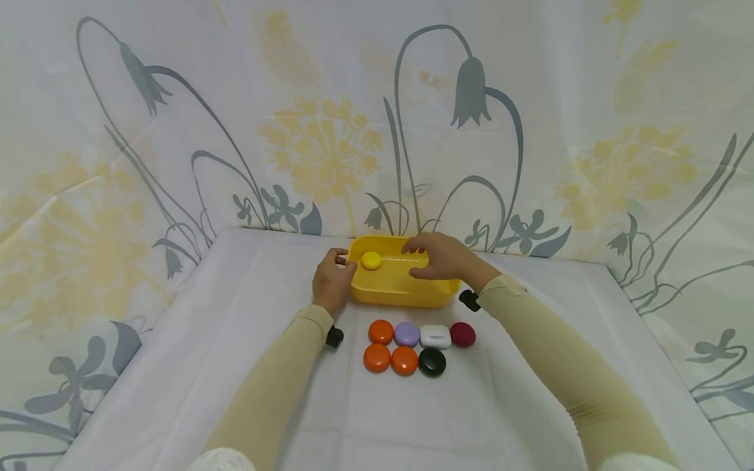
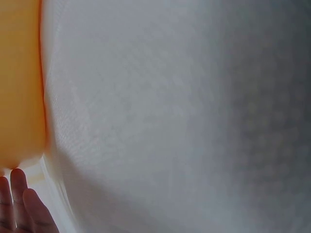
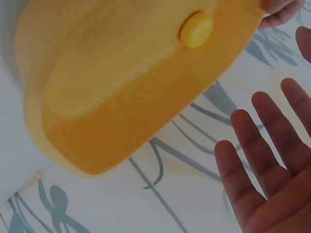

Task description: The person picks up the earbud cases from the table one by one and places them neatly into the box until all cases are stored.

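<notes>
My left hand holds the left end of a yellow plastic tray, its thumb at the rim. In the left wrist view, fingers of that hand reach up to the tray's outer wall. Over the tray's right part hovers my right hand, fingers spread and nothing between them. Inside the tray, near its left end, lies a glossy yellow rounded piece. The right wrist view shows the same yellow piece apart from the right hand's extended fingers.
In front of the tray, two rows of glossy rounded pieces lie close together: several orange ones, a lavender one, a white oblong one, a dark red one and a black one. A flower-patterned cloth rises behind the white-covered table.
</notes>
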Available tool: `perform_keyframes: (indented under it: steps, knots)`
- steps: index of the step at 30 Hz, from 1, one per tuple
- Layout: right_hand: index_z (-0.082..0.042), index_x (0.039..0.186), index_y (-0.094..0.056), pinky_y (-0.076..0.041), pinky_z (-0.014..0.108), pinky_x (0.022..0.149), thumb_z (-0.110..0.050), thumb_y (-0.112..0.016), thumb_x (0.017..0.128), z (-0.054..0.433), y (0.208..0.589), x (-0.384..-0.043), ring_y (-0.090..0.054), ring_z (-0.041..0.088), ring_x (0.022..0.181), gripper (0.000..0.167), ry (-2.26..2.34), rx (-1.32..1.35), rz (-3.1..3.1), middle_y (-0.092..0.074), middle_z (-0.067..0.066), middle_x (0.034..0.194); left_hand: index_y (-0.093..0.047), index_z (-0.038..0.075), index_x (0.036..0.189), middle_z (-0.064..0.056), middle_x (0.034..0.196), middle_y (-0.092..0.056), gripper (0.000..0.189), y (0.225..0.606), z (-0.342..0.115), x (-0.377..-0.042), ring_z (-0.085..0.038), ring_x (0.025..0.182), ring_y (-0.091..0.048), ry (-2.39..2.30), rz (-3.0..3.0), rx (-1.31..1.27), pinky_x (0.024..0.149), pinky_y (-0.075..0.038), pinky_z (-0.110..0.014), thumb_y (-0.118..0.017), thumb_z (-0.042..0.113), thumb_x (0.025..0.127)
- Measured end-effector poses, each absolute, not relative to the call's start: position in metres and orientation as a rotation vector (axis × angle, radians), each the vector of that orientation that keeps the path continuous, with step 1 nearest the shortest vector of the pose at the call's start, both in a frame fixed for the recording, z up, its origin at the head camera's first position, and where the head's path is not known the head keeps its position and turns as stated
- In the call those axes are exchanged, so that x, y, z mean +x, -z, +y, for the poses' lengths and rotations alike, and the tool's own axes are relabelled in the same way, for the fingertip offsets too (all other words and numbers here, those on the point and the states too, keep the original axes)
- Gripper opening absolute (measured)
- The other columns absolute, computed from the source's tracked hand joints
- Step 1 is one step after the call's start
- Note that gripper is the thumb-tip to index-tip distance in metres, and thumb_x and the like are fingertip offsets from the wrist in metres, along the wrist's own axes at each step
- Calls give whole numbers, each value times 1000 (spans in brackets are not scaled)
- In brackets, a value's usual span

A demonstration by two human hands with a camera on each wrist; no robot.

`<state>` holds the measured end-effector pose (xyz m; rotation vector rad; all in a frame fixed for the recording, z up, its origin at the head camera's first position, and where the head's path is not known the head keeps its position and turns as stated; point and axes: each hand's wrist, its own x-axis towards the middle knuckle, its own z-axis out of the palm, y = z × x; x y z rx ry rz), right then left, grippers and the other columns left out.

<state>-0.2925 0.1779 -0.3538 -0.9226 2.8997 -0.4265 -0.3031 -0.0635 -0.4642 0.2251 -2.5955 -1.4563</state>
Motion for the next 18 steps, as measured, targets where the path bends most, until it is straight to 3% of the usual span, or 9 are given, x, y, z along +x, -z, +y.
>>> perform_keyframes:
  steps: [7,18]
  knots:
    - [-9,120,-63,-48,44,94,-28,-72,82,169,355,-308,-59,29,106,44,370,-977,2895,-65,11,117,-57,17,121,-5,105,-63,38,465,-65,-304,-23,88,-57,1460,-2601,215,75,-49,-33,-58,30,86]
    - [-9,123,-63,-47,42,98,-28,-71,83,156,365,-329,-57,27,108,45,325,-942,2873,-64,10,123,-57,17,122,-5,106,-62,37,463,-65,-302,-23,88,-57,1468,-2609,225,75,-49,-33,-58,30,87]
